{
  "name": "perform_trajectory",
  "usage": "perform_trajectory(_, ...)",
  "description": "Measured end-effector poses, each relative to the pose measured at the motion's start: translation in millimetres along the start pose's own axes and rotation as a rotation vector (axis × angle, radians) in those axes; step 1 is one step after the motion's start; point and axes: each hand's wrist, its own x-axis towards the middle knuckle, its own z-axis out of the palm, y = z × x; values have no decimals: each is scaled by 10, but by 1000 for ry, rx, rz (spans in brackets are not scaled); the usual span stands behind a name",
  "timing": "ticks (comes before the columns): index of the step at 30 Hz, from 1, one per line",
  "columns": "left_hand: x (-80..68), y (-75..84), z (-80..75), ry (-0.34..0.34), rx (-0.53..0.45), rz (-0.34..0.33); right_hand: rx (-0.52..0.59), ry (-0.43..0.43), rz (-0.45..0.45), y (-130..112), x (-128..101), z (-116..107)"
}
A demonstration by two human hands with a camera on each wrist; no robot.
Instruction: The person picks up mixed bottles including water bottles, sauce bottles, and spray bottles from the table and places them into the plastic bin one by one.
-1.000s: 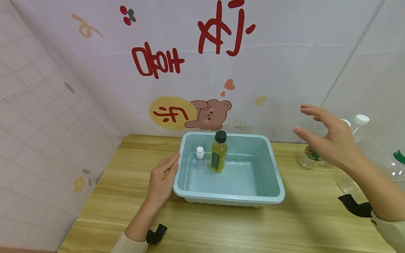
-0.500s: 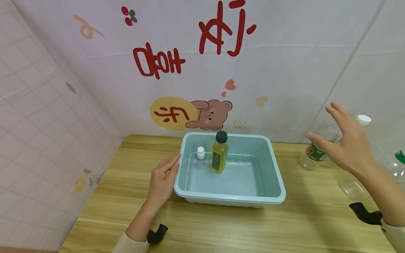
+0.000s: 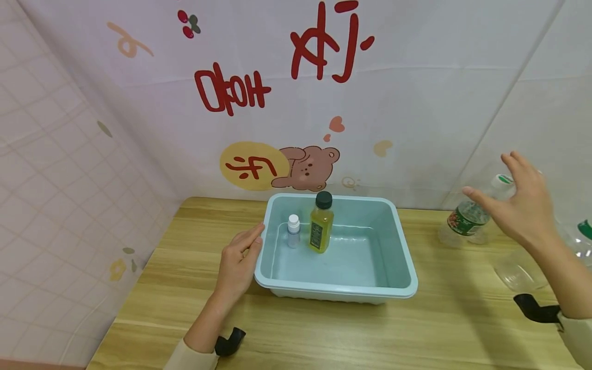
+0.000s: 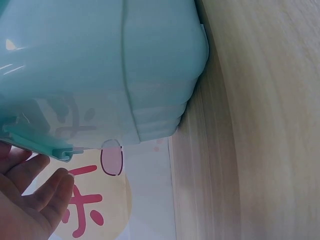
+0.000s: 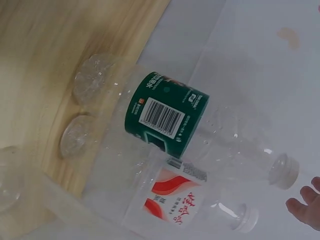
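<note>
My left hand [image 3: 238, 263] rests against the left rim of a light blue plastic tub [image 3: 342, 291]. In the left wrist view its fingers [image 4: 47, 192] look relaxed beside the tub rim [image 4: 62, 154]. Inside the tub stand a small white-capped bottle [image 3: 293, 231] and a bottle of yellow liquid [image 3: 321, 226] with a dark cap. My right hand [image 3: 524, 205] hovers at the right, fingers and thumb spread, holding nothing. Closest to it is a clear plastic bottle with a green label [image 5: 167, 112]. Another clear bottle, with a red and white label [image 5: 175, 195], stands beside that one.
Right of the tub, a clear container [image 3: 518, 270] stands partly behind my right forearm. A green-capped clear bottle [image 3: 584, 237] is at the right edge. A printed cloth wall [image 3: 416, 103] rises behind the wooden table [image 3: 324, 339].
My right hand has moved to the right, from beside the bottles to partly in front of them, uncovering the green label. The left hand and the tub stay put.
</note>
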Motion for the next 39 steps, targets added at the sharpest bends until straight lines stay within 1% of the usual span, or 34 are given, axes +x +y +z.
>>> perform_trajectory(6,0,3,-3,-1,2,11,8,-32,83,78,8,-17)
perform_trajectory(12,2,-6,-2,5,0,22,58,-66,187,148,3,-29)
perform_trajectory(17,0,-15,0,2,-2,26,115,-90,244,218,5,-24)
perform_trajectory(19,-2,-19,1,0,-1,25,123,-90,256,228,6,-22)
perform_trajectory(22,-3,-25,1,0,2,22,101,-98,285,237,7,-19)
perform_trajectory(26,-2,-32,3,1,-1,21,87,-105,298,283,14,-15)
perform_trajectory(34,-1,-38,10,3,-8,32,179,-84,297,389,15,25)
perform_trajectory(39,2,-34,10,10,-6,29,191,-79,289,414,7,24)
